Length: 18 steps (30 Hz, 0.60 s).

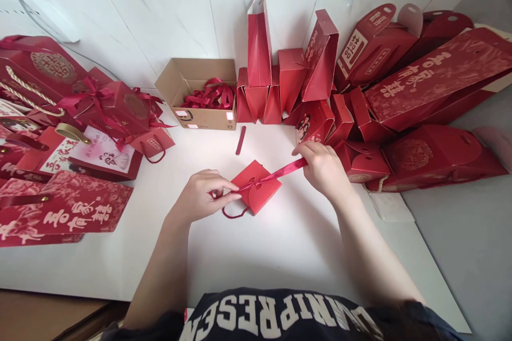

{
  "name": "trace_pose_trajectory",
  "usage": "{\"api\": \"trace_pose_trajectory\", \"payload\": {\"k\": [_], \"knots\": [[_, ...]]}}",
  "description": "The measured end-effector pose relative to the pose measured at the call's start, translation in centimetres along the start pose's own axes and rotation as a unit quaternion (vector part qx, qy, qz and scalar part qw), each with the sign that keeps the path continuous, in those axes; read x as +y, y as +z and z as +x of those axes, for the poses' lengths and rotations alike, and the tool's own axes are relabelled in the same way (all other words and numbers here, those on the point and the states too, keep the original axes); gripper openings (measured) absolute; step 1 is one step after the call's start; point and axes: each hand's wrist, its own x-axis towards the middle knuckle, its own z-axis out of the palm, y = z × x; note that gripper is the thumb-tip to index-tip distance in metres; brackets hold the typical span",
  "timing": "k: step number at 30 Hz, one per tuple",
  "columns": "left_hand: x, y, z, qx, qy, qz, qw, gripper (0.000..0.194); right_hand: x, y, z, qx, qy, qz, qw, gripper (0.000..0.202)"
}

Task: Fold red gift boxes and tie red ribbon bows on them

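A small red gift box [264, 200] lies on the white table in front of me, turned at an angle. A dark pink ribbon [285, 170] crosses its top, with a knot or twist at the middle. My left hand [206, 192] pinches one end of the ribbon at the box's left corner. My right hand [322, 165] grips the other end, drawn out taut up and to the right of the box. Below the left fingers, a dark red cord [235, 215] loops out from the box onto the table.
An open cardboard box [204, 119] of red ribbons stands at the back. A loose red strip [240, 140] lies before it. Red gift boxes [256, 104] crowd the back and right. Finished-looking red boxes [96, 200] with handles and bows fill the left side of the table [280, 256].
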Motion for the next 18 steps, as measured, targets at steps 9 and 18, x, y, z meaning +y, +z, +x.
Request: {"api": "trace_pose_trajectory", "payload": {"k": [9,18], "knots": [[-0.3,0.1,0.0,-0.05,-0.236,-0.013,0.97,0.046,-0.4,-3.3,-0.3,-0.292,0.01,0.361,0.886,0.018],[0.6,0.6,0.5,-0.167,-0.308,-0.091,0.932,0.043,-2.9,-0.9,0.3,-0.27,0.091,0.423,0.86,0.038]]}}
